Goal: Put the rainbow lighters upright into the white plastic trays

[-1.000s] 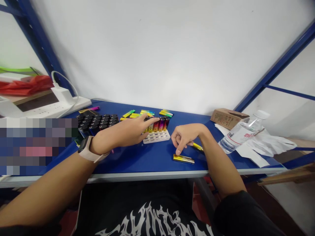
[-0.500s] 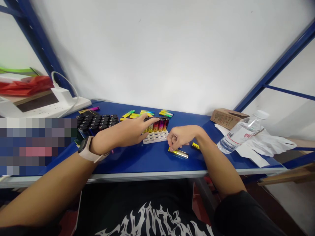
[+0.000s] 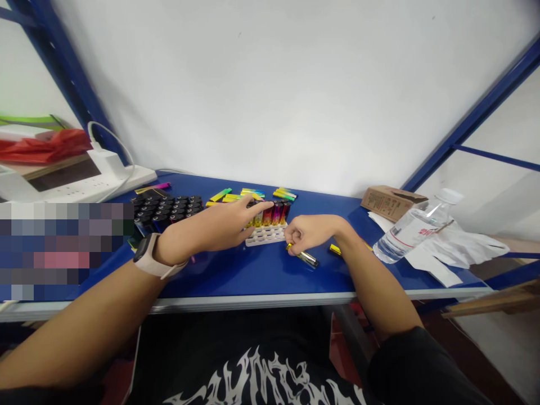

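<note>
While the right hand [image 3: 310, 235] fingers pinch a gold lighter [image 3: 304, 257], the left hand [image 3: 219, 226] hides its fingers' grip on the tray [image 3: 270, 235]

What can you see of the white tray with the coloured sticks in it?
The white tray looks like plastic, with a grid of round holes, and lies flat on the blue table. Its back rows hold upright glossy sticks in red, purple and gold; the front holes show empty. The left hand rests on its left side; the right hand is close by its right edge.
</note>
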A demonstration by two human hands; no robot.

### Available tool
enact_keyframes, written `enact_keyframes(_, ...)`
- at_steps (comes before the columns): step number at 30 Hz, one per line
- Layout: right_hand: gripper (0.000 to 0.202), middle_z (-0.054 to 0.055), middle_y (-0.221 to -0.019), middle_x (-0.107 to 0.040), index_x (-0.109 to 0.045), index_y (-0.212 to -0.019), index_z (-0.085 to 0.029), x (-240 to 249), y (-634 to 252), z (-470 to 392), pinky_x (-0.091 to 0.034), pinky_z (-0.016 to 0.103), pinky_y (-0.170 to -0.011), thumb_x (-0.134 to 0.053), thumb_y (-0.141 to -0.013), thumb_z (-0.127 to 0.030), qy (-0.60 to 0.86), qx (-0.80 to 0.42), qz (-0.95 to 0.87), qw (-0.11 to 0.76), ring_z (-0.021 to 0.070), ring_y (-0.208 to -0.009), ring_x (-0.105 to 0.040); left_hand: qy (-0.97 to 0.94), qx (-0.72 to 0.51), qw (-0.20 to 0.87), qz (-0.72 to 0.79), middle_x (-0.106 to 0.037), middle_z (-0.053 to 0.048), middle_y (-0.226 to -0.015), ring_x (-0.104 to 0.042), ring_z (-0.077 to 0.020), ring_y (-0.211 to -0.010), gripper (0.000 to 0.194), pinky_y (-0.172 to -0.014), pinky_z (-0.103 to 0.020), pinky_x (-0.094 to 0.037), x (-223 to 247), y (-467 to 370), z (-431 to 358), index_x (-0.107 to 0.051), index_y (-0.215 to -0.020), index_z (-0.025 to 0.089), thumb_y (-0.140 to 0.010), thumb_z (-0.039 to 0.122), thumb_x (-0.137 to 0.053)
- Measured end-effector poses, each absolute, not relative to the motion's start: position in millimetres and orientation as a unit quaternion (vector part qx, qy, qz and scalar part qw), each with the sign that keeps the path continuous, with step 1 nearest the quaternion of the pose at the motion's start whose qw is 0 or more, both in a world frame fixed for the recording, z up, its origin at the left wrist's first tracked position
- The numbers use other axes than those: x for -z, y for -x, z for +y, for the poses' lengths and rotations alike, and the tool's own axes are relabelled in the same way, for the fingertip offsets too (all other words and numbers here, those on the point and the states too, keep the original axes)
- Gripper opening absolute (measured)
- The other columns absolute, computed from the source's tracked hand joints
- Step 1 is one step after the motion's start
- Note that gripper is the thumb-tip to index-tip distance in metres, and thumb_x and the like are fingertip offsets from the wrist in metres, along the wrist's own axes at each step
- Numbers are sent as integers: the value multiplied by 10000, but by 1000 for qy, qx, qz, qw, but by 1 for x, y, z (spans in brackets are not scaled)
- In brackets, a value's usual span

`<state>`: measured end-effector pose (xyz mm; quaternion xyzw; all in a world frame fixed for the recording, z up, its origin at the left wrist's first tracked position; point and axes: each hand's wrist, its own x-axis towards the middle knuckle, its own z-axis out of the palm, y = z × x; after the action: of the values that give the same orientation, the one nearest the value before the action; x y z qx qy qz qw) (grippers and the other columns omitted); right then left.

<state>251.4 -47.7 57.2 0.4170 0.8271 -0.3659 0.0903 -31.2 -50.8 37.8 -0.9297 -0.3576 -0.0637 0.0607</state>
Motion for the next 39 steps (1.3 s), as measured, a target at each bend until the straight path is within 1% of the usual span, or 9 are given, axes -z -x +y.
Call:
enact_keyframes(4, 223, -52, -678, -664, -585, -872, -220, -58, -258, -46, -378, 249, -529, -778, -885, -331, -383, 425, 818, -58, 94, -539, -517, 929, 69, 48, -359, -588, -215, -1611, -788, -331, -1066, 751, -998, -476, -593, -38, 31, -51, -335, -1813, 292, -1093, 279, -548)
enact_keyframes(8, 300, -38, -687, -716, -557, -938, -234, -61, -262, -46, -412, 242, -486, -790, -927, -422, -353, 461, 785, -215, 77, -454, -524, 932, 78, 42, -352, -599, -217, -1592, -791, -333, -1061, 741, -993, -481, -594, -37, 32, -50, -342, -1811, 293, -1095, 290, -535)
enact_keyframes(14, 372, -49, -632, -706, -578, -1014, -247, -60, -263, -41, -443, 249, -489, -814, -833, -471, -381, 469, 686, -405, 123, -483, -617, 935, 92, 38, -340, -587, -223, -1600, -794, -321, -1016, 734, -980, -487, -606, -34, 33, -47, -360, -1801, 285, -1087, 287, -530)
enact_keyframes(20, 392, 3, -759, -757, -705, -1068, -207, -60, -260, -32, -537, 265, -602, -843, -773, -425, -386, 481, 582, -530, 147, -648, -702, 935, 85, 51, -340, -604, -232, -1579, -794, -341, -1059, 738, -972, -493, -613, -35, 33, -49, -341, -1814, 272, -1096, 284, -514)
enact_keyframes(26, 400, 39, -938, -818, -636, -986, -223, -55, -260, -27, -592, 260, -699, -907, -701, -298, -364, 523, 536, -554, 155, -803, -758, 932, 62, 66, -350, -594, -226, -1581, -796, -340, -1077, 746, -985, -487, -617, -38, 32, -51, -302, -1824, 276, -1107, 281, -505)
enact_keyframes(32, 525, 12, -920, -789, -682, -1140, -196, -52, -258, -28, -594, 270, -704, -951, -694, -267, -339, 563, 568, -495, 159, -797, -763, 935, 75, 55, -343, -605, -235, -1557, -793, -354, -1057, 748, -967, -509, -615, -35, 32, -49, -326, -1819, 267, -1094, 285, -509)
enact_keyframes(34, 443, -7, -859, -748, -694, -1114, -195, -52, -255, -29, -580, 269, -688, -909, -730, -247, -350, 566, 580, -470, 160, -787, -752, 936, 82, 48, -340, -602, -233, -1571, -791, -353, -1065, 751, -976, -510, -608, -35, 33, -48, -336, -1815, 271, -1085, 281, -515)
enact_keyframes(37, 160, -9, -775, -682, -664, -973, -203, -50, -251, -30, -557, 268, -660, -778, -881, -268, -380, 550, 602, -436, 152, -750, -719, 937, 88, 45, -336, -590, -237, -1597, -789, -337, -1054, 748, -977, -494, -605, -36, 33, -48, -346, -1807, 265, -1078, 273, -516)
enact_keyframes(39, 96, 3, -777, -681, -629, -927, -208, -49, -247, -32, -534, 263, -624, -695, -960, -271, -402, 518, 628, -418, 142, -706, -700, 936, 84, 49, -338, -598, -235, -1583, -791, -327, -1027, 741, -966, -483, -608, -37, 32, -50, -349, -1802, 261, -1079, 276, -514)
